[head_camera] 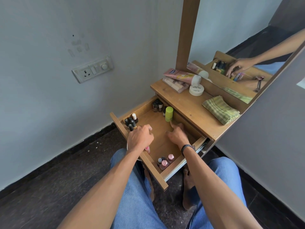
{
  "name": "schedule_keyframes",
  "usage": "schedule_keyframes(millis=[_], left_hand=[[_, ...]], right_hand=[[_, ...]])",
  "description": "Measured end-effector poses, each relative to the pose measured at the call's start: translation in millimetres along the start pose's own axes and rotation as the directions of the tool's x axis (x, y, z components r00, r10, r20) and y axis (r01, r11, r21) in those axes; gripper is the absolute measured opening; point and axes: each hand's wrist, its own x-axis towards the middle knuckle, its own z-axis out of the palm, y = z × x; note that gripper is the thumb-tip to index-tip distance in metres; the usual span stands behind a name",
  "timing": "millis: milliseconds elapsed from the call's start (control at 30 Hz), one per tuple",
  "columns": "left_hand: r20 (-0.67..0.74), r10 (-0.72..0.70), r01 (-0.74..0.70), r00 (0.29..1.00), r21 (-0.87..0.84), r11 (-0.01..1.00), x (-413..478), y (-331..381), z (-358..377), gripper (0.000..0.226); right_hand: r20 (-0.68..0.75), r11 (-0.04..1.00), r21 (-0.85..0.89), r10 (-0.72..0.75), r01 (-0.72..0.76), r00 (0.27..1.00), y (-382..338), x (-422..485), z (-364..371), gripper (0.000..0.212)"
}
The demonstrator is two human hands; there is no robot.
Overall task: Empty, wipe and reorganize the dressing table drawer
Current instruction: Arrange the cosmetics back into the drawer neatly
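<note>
- Fingers of the left hand (pixel 140 138) curl down over the near front of the open drawer (pixel 158 174), closed on a pink-capped item (pixel 147 149) whose lower end shows below the wrist.
- Just beyond that hand, in the drawer's front-left corner, stands a cluster of dark bottles (pixel 131 122), one with a white cap.
- To its right, inside the drawer, the right hand (pixel 177 135) is loosely spread, index finger stretched forward and holding nothing; a dark wristband (pixel 187 148) circles the wrist.
- Right at that fingertip stands an upright green container (pixel 169 114); whether they touch I cannot tell.
- Further back, in the far-left corner, is a group of small dark jars (pixel 157 105).
- Nearer than both hands, in the drawer's near-right corner, sit several nail-polish bottles with pink caps (pixel 165 161).
- Between the two hands the wooden drawer floor is bare.
- Beyond the right hand, on the bench (pixel 186 104), lie a pink tube (pixel 179 75) on a flat pack (pixel 175 85), a round white tub (pixel 196 90) and a folded green checked cloth (pixel 221 109).
- Behind these leans a mirror (pixel 247 47), reflecting an arm and the drawer.
- Below the arms are blue jeans (pixel 137 204) and a dark floor (pixel 57 176).
</note>
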Motion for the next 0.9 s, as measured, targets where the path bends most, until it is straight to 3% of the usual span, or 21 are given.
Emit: schedule_keyframes(millis=[167,300,400,467,567,633,700,767,900], left_hand=[[0.003,-0.003,0.003,1.000,0.007,1.000,-1.3,0.4,-0.3,0.034],[-0.005,-0.013,0.013,1.000,0.006,1.000,-1.1,1.8,-2.5,0.034],[-0.004,-0.016,0.016,1.000,0.006,1.000,-2.5,4.0,-5.2,0.032],[0.015,-0.021,0.021,1.000,-0.013,1.000,-1.1,4.0,-5.1,0.032],[0.024,-0.023,0.023,0.999,-0.006,1.000,1.4,3.9,-4.2,0.033],[0.022,-0.028,0.028,0.999,-0.006,1.000,0.9,3.8,-3.0,0.036],[0.018,-0.024,0.024,1.000,-0.014,1.000,-0.2,3.6,-2.8,0.036],[0.018,-0.020,0.020,1.000,-0.014,1.000,0.0,3.4,-2.8,0.035],[0.007,-0.019,0.019,1.000,-0.005,1.000,1.7,2.9,-3.2,0.033]], right_hand=[[-0.018,0.998,0.060,-0.022,0.023,1.000,3.5,-0.7,5.7,0.057],[-0.159,0.981,0.072,-0.166,0.179,0.973,0.0,-11.1,7.2,0.031],[-0.331,0.915,0.003,-0.381,0.405,0.864,-12.2,-27.0,-8.2,0.018],[-0.455,0.847,-0.090,-0.503,0.524,0.735,-24.2,-31.3,-32.3,0.015],[-0.659,0.851,-0.238,-0.495,0.467,0.566,-34.9,-15.7,-81.9,0.015],[-0.697,0.902,-0.286,-0.427,0.323,0.576,-31.7,5.9,-110.7,0.025],[-0.648,0.933,-0.305,-0.352,0.193,0.676,-22.0,26.4,-124.8,0.041],[-0.596,0.930,-0.334,-0.332,0.150,0.731,-9.9,38.4,-126.4,0.046],[-0.601,0.891,-0.413,-0.422,0.188,0.679,7.1,44.6,-117.6,0.039]])
